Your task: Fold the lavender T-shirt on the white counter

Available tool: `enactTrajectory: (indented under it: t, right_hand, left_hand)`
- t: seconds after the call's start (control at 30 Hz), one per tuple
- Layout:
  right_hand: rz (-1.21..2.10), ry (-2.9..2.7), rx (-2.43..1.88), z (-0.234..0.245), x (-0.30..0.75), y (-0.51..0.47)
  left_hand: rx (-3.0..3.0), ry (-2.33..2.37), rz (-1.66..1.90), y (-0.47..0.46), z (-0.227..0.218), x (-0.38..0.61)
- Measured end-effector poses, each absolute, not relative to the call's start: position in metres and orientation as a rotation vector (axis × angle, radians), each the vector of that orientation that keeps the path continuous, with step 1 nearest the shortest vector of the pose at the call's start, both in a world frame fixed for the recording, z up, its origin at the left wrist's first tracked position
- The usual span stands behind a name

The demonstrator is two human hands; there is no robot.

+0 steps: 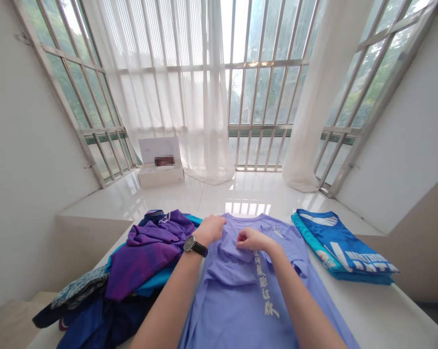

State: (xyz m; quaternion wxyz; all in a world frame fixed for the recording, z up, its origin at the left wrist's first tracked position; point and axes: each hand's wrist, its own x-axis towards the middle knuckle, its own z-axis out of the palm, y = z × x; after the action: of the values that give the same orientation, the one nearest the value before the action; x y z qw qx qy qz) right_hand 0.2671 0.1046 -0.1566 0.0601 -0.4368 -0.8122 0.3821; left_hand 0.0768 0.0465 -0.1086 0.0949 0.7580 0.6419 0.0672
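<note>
A lavender T-shirt (236, 291) with white lettering down its front lies spread before me, its collar toward the window. The chest is rumpled and a sleeve is folded in on the right. At the left shoulder, my left hand (212, 230), with a black-strapped watch on the wrist, has its fingers bent onto the cloth and closed on the edge. My right hand (254, 240) is over the upper chest of the shirt, fingers curled tightly inward. Whether cloth is caught in those fingers is hidden.
On the left lies a loose heap of clothes with a purple shirt (149, 247) on top. Folded blue shirts (344, 242) are stacked at the right. A white box (160, 175) stands by the barred window, near sheer curtains (211, 121). Everything rests on a white ledge (200, 196).
</note>
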Motion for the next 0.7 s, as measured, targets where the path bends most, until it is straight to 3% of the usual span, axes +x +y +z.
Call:
enactTrajectory:
  t: [0.17, 0.7]
  right_hand:
    - [1.118, -2.36, -1.246, -0.157, 0.263, 0.107]
    - [1.35, -2.009, -1.265, -0.165, 0.277, 0.111]
  left_hand:
    - [2.276, 1.925, 0.138, 0.057, -0.129, 0.076]
    - [2.118, 2.214, 0.149, 0.06, -0.135, 0.057]
